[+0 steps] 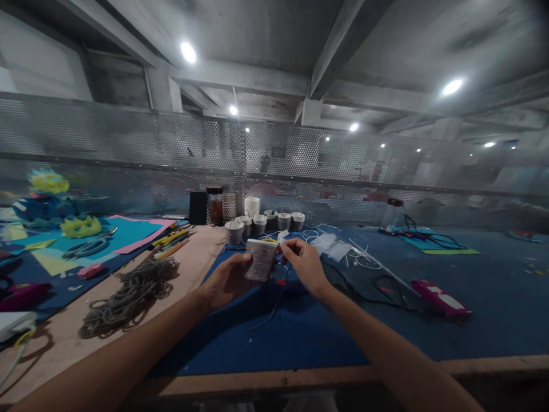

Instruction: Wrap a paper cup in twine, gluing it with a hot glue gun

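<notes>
Near the middle of the table, my left hand point(227, 280) grips a small greyish cup-shaped object point(259, 261) with a pale rim, thumb on its near side. My right hand point(305, 264) is at the right of its rim, thumb and fingertips pinched together beside a small white piece point(283, 236). What the pinch holds is too small to make out. Behind the hands stands a cluster of several small white cups point(234, 232) with dark contents or strings. A thin dark wire hangs below the held cup toward the blue table surface point(266, 355).
Left: a grey cord bundle point(132, 292), scissors point(88, 246), coloured paper point(141, 232) and pens point(174, 249). Right: a magenta tool point(441, 298), black cable and clear plastic bags point(332, 246). Jars point(215, 207) stand before a perforated metal screen point(274, 151).
</notes>
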`<state>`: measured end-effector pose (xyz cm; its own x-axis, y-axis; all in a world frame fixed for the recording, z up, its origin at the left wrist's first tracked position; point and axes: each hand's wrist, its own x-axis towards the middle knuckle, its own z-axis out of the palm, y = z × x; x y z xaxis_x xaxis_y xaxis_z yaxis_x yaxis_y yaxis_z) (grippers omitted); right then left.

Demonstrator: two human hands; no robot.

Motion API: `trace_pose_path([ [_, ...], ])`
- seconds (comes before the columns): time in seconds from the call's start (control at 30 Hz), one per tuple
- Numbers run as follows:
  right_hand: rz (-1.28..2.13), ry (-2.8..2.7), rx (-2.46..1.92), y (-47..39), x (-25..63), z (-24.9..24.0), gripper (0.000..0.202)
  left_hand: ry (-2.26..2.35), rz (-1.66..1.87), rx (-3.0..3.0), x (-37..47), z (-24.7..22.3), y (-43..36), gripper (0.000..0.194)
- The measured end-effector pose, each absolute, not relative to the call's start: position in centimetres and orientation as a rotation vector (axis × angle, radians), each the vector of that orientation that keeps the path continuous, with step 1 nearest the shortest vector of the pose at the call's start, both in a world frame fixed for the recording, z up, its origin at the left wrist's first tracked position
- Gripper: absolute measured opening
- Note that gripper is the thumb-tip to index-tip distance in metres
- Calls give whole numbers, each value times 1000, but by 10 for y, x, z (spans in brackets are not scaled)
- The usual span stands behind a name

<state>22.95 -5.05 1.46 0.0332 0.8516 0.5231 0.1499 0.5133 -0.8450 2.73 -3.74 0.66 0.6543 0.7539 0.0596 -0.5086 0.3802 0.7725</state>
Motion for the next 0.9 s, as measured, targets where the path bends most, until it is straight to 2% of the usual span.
trace_pose_path([
  [0.2,699,-1475,-938,-52,229,16,21,301,827,854,27,6,-36,45],
  [0.67,676,-1435,-948,-46,229,9,23,287,807,1020,35,6,-37,38],
  [0.9,512,-1537,-1005,-59,225,16,22,380,848,1181,37,-4,-32,37],
])
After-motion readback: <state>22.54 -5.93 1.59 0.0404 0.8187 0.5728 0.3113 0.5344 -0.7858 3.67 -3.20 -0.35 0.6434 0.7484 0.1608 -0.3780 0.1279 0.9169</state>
